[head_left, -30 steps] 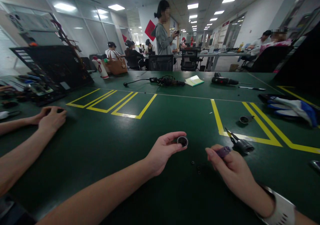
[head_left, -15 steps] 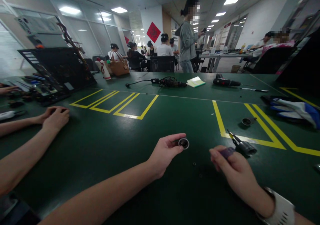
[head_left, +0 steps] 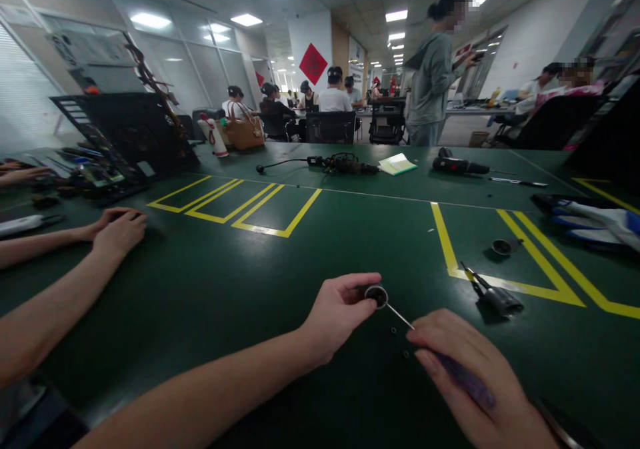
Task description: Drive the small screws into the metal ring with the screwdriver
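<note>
My left hand [head_left: 340,316] pinches a small round metal cup-shaped part [head_left: 376,296] between thumb and fingers, its open side towards me. In my right hand [head_left: 465,369], closed round the translucent purple handle, is a screwdriver [head_left: 400,317]. Its thin shaft points up and left, and the tip meets the cup's rim or goes inside; I cannot tell which. Two tiny dark rings or nuts, one of them a small ring [head_left: 393,330], lie on the green table below the cup. A dark cylindrical part with prongs [head_left: 495,296] rests beyond my right hand.
Another metal cup part [head_left: 505,246] sits inside a yellow tape outline. Farther back are a power drill [head_left: 460,164], a notepad [head_left: 399,164] and a cabled tool [head_left: 345,163]. Gloves [head_left: 595,219] lie at right. A co-worker's hands [head_left: 120,229] rest at left.
My right hand has turned and moved down and right, bringing the screwdriver shaft up to the cup. A second tiny ring now shows clearly. The standing person has moved right.
</note>
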`<state>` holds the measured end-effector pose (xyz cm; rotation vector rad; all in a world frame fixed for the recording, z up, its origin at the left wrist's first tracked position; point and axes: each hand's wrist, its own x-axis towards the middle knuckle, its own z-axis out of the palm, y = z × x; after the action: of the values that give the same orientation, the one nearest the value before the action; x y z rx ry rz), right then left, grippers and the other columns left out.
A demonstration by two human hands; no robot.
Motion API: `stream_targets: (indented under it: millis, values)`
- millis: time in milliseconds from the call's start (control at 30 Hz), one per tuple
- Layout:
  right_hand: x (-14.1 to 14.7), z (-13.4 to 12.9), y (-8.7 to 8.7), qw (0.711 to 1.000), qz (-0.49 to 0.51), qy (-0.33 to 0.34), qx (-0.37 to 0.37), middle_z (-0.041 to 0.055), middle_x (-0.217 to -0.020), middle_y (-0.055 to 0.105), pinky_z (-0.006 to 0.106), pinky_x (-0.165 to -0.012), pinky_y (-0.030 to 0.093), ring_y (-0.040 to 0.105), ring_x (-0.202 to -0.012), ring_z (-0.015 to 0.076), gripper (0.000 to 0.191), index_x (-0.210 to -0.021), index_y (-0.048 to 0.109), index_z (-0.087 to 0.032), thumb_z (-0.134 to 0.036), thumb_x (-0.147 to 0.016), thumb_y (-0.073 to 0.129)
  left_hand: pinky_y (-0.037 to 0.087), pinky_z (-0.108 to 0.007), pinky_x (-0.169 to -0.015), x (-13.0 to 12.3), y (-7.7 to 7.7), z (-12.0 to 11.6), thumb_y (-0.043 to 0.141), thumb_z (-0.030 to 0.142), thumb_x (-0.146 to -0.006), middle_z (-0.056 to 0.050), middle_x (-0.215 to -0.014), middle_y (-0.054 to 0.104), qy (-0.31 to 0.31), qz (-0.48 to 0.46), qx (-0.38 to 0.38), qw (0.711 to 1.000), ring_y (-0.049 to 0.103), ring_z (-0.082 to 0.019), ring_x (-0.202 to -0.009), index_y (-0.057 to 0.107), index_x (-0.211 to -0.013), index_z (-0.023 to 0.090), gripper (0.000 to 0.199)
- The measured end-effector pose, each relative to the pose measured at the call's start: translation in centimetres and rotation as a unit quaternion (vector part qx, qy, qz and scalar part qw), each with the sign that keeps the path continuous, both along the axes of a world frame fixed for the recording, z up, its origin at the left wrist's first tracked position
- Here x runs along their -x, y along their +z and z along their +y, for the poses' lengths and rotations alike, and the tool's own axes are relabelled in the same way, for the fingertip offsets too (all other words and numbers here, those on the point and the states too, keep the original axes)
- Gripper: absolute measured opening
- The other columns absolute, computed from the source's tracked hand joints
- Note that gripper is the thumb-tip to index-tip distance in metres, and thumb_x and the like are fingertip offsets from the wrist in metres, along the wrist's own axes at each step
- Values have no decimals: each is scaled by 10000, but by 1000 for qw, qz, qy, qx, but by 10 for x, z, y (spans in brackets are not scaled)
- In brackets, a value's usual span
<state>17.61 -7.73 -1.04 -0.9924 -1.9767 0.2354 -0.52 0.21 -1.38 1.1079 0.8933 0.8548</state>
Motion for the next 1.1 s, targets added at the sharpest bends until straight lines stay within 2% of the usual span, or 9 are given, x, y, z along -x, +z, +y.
stream_targets:
  millis: [100,267,500,833,1100]
  values:
    - [1,1,0,996,-75,-7,-43,67,-929,694,316,-737,564,664,-876,216,231,-1103,555,-218,-188,-875,537,523,-310,-858,-2,1,-2,665,9,-676,-58,-959,720,5,-6,-13,1000,672,-161,-887,680,-1017,144,367]
    - [6,-2,7,990,-125,-4,-64,70,-866,717,308,-698,577,689,-827,215,140,-1004,564,-207,-192,-905,466,550,-303,-814,-3,-2,-3,660,-5,-651,-68,-994,712,24,-12,-31,999,682,-165,-851,704,-898,133,286]
    - [11,-4,15,986,-131,-34,-100,62,-809,735,284,-627,571,703,-764,204,174,-949,578,-206,-197,-934,405,555,-305,-830,-2,-5,-1,642,-5,-668,-68,-1063,697,24,-5,-44,999,672,-177,-924,711,-905,150,291]
    - [14,-4,13,986,-133,-35,-96,57,-799,734,294,-653,569,702,-743,195,219,-927,605,-191,-244,-958,395,557,-295,-815,-6,2,-2,629,-44,-627,-72,-1000,717,50,-1,-40,998,685,-176,-883,716,-820,129,273]
    - [13,-4,12,988,-127,-22,-81,44,-767,722,291,-637,568,697,-739,193,261,-890,613,-205,-264,-968,371,555,-326,-823,-6,2,-2,621,-29,-645,-83,-1015,713,43,0,-29,999,683,-180,-872,712,-852,128,275]
